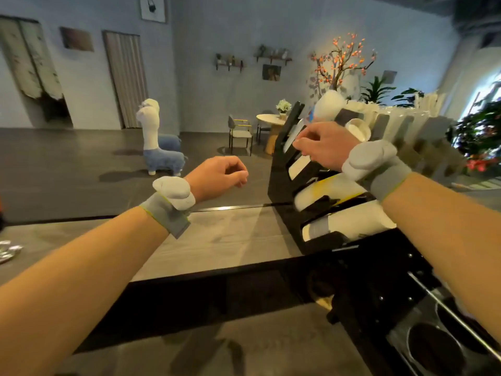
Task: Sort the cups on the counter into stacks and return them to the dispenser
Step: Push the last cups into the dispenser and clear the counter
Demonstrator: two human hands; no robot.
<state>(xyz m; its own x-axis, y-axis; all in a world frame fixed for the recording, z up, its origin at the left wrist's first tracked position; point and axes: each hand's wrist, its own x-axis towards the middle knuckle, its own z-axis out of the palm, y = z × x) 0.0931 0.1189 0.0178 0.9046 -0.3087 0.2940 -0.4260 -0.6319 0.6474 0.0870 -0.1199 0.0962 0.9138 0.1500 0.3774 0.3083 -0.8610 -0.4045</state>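
Observation:
A black cup dispenser [282, 191] stands on the right of the grey counter [230, 234], its slots tilted toward me. White cup stacks lie in the slots: one in the lowest slot [352, 226], one with a yellow tint above it [325, 194]. My right hand [325, 147] is at the upper slots, fingers pinched on a white cup stack [291, 139] whose far end [329, 104] sticks up behind the hand. Another white cup [357, 128] shows behind my wrist. My left hand [217, 176] hovers left of the dispenser, loosely curled and holding nothing.
A crinkled foil object [8, 251] lies at the counter's left edge. A black machine with round wells [433, 346] sits low at the right, below the counter's dark front ledge. Behind the dispenser runs a white picket fence [393, 115] with plants.

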